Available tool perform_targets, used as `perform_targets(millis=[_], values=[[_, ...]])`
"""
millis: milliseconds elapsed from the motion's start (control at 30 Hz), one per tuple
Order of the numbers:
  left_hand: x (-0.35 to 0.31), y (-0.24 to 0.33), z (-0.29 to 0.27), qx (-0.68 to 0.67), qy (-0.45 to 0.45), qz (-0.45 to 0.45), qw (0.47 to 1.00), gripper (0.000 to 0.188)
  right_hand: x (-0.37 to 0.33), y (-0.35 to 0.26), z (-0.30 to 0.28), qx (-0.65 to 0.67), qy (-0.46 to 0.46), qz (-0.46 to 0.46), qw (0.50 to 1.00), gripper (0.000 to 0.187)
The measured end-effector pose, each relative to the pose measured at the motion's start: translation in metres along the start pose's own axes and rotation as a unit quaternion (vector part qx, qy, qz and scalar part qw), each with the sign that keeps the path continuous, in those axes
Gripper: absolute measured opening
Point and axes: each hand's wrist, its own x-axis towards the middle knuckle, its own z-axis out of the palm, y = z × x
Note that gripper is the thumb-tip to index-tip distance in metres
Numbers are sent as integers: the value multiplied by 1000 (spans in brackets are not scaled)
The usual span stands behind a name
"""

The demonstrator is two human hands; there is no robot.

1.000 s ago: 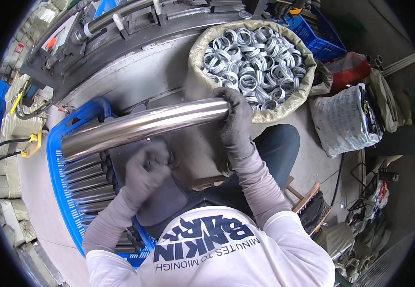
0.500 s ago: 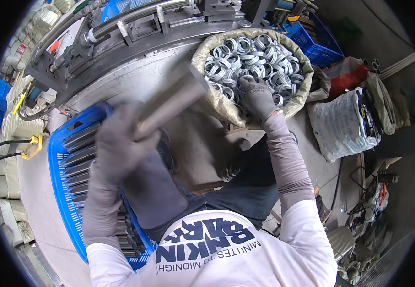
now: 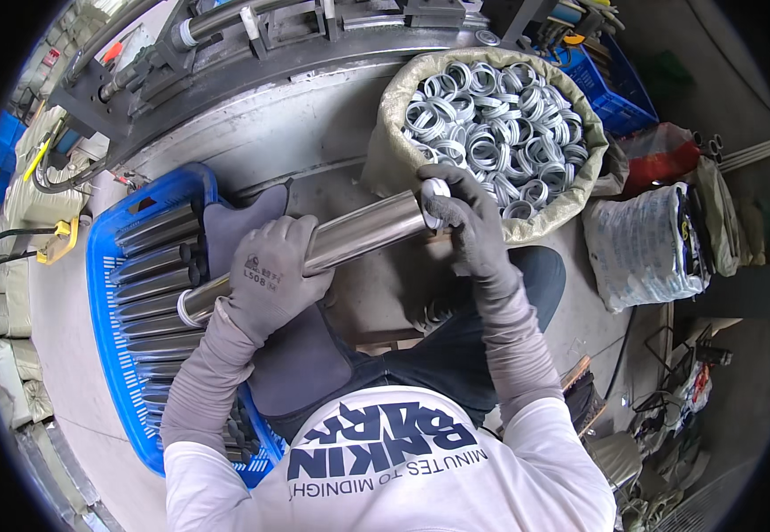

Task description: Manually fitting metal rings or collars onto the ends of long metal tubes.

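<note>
My left hand (image 3: 277,273), in a grey glove, is wrapped round the middle of a shiny metal tube (image 3: 367,232). The tube lies slantwise above my lap, its right end higher in view. At that right end my gloved right hand (image 3: 466,220) pinches a whitish ring (image 3: 436,189) against the tube's mouth; the fingers partly cover it, so how far it sits on is hidden. A second pale ring (image 3: 183,308) circles the tube's left end. Many similar grey-white rings fill an open woven sack (image 3: 383,142) just beyond my right hand.
A blue plastic crate (image 3: 105,355) on my left holds several metal tubes (image 3: 159,306). A dark metal machine frame (image 3: 225,84) runs across the back. To the right stand a blue bin (image 3: 620,102) and a white plastic bag (image 3: 642,248). A grey pad (image 3: 300,372) covers my left thigh.
My right hand has left the sack and come to the tube's end with a ring. My left hand has lowered the tube, which was blurred in motion, to a flatter slant.
</note>
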Motion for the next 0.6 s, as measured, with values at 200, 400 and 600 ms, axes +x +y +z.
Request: perform_targets(millis=[200, 400, 600], values=[[-2, 1, 3, 11, 4, 19, 1000, 47, 0, 23, 39, -199, 31, -241, 949, 45], [-1, 1, 4, 23, 5, 19, 1000, 44, -6, 33, 60, -123, 127, -196, 965, 36], [1, 0, 5, 25, 5, 33, 999, 42, -6, 44, 65, -164, 172, -204, 950, 40]])
